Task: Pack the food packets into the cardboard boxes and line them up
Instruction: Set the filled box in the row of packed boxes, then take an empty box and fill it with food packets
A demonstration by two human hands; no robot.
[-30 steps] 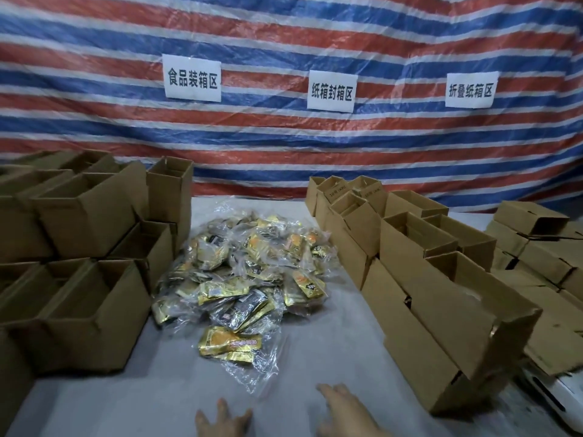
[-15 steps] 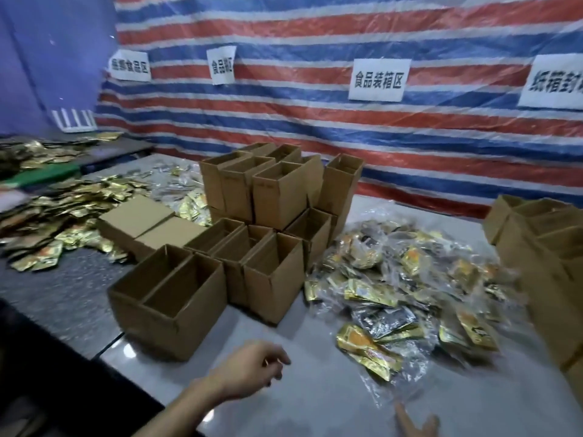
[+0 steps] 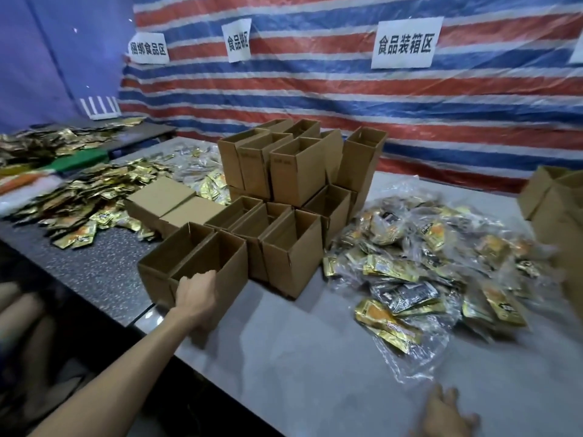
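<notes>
The left hand point(image 3: 197, 294) grips an empty box point(image 3: 232, 279) at nine o'clock; the right hand point(image 3: 444, 414) rests, fingers spread. Next, probably: pull it toward the packets point(image 3: 410, 266).

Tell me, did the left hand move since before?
Yes. The left hand went forward to the nearest open box, which stayed put, and now grips its near rim.

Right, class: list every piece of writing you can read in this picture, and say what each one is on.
"捆绑食品区": leftmost white sign.
"食品", then "区": creased middle sign; third character unreadable.
"食品装箱区": large sign.
Right-edge sign: cut off, unreadable.
Stamps on cardboard boxes, print on food packets: too blurred.
</notes>
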